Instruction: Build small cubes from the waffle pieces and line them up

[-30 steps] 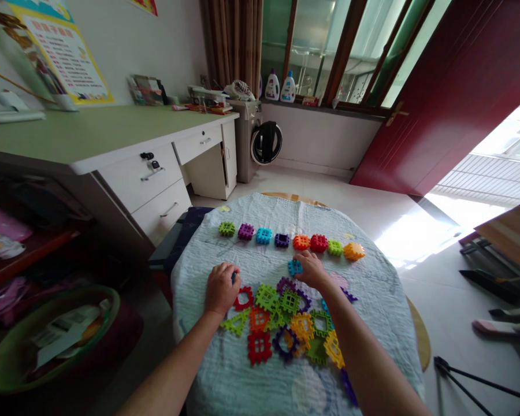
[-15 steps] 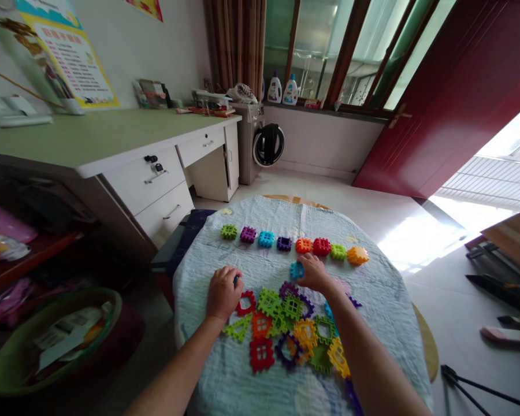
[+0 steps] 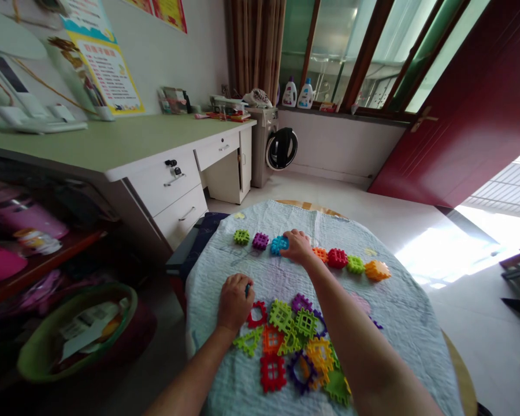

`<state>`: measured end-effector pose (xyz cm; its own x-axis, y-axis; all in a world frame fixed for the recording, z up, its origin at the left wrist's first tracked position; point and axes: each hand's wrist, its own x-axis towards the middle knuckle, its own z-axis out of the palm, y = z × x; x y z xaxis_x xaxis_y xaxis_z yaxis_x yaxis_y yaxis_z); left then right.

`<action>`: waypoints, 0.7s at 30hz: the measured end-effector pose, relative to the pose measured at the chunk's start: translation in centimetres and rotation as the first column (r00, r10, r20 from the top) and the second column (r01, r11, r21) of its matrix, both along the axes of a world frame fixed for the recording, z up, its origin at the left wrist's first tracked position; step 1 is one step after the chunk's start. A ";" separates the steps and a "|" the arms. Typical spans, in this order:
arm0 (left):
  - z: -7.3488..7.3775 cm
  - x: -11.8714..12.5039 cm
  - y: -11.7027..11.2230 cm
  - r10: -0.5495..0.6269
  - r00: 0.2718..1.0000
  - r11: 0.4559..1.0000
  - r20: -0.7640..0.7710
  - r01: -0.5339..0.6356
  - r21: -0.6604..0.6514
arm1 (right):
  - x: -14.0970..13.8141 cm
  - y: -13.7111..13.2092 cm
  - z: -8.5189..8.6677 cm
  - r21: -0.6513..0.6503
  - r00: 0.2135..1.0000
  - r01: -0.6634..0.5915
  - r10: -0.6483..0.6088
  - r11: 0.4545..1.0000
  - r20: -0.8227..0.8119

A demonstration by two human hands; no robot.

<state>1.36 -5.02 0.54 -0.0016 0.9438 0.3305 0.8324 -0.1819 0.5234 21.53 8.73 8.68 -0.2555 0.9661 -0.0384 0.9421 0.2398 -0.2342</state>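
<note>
My right hand (image 3: 298, 246) reaches to the far row of small toy cubes, fingers curled over a blue cube (image 3: 278, 244) at the row. The row holds a green cube (image 3: 241, 236), a purple cube (image 3: 260, 240), a red cube (image 3: 337, 257), another green one (image 3: 355, 264) and an orange cube (image 3: 377, 270). My left hand (image 3: 234, 301) rests closed on the cloth, a small blue piece just showing at its fingertips. A pile of flat plastic tiles (image 3: 297, 335) lies in front of me, red, green, orange, yellow and purple.
The round table (image 3: 461, 370) wears a pale quilted cloth (image 3: 398, 312). A white desk with drawers (image 3: 164, 179) stands to the left, a green basin (image 3: 75, 335) on the floor beside it. A washing machine (image 3: 277, 147) and a red door (image 3: 468, 110) are beyond.
My right hand has moved from the middle of the cloth up to the far row with the blue cube. My left hand has stayed put. The view has shifted to the left.
</note>
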 end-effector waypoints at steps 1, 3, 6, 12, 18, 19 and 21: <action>0.1 0.0 0.0 0.000 1.000 1.000 0.005 0.000 -0.005 | -0.3 0.3 0.0 -0.006 1.000 -0.003 0.003 1.000 0.007; 0.2 0.0 -0.1 0.002 1.000 1.000 0.017 -0.002 -0.011 | -0.8 0.9 -0.2 -0.015 1.000 -0.012 0.012 1.000 0.017; 0.3 0.0 -0.1 0.005 1.000 1.000 0.031 -0.004 -0.016 | -1.2 1.4 -0.7 -0.030 0.999 -0.020 0.021 0.999 0.029; 0.5 0.0 -0.1 0.005 0.999 1.000 0.038 -0.004 -0.029 | -1.6 1.3 -1.3 -0.040 0.999 0.007 -0.005 0.999 0.034; 0.3 -0.1 0.0 -0.003 1.000 1.000 0.028 0.003 0.000 | 2.2 -2.1 -0.9 0.099 0.976 0.064 -0.042 0.993 -0.215; 0.3 -0.1 0.0 -0.005 1.000 1.000 0.022 0.005 0.006 | 3.7 -3.2 -1.0 0.132 0.964 0.087 -0.050 0.987 -0.263; 0.1 -0.2 0.1 -0.009 1.000 1.000 0.005 0.009 0.019 | 7.3 -5.7 -1.6 0.176 0.934 0.143 -0.074 0.974 -0.350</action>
<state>1.18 -4.96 0.66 0.0052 0.9373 0.3485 0.8283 -0.1993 0.5237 28.88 3.04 7.04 -0.1129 0.9679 0.2245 0.8376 0.2142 -0.5026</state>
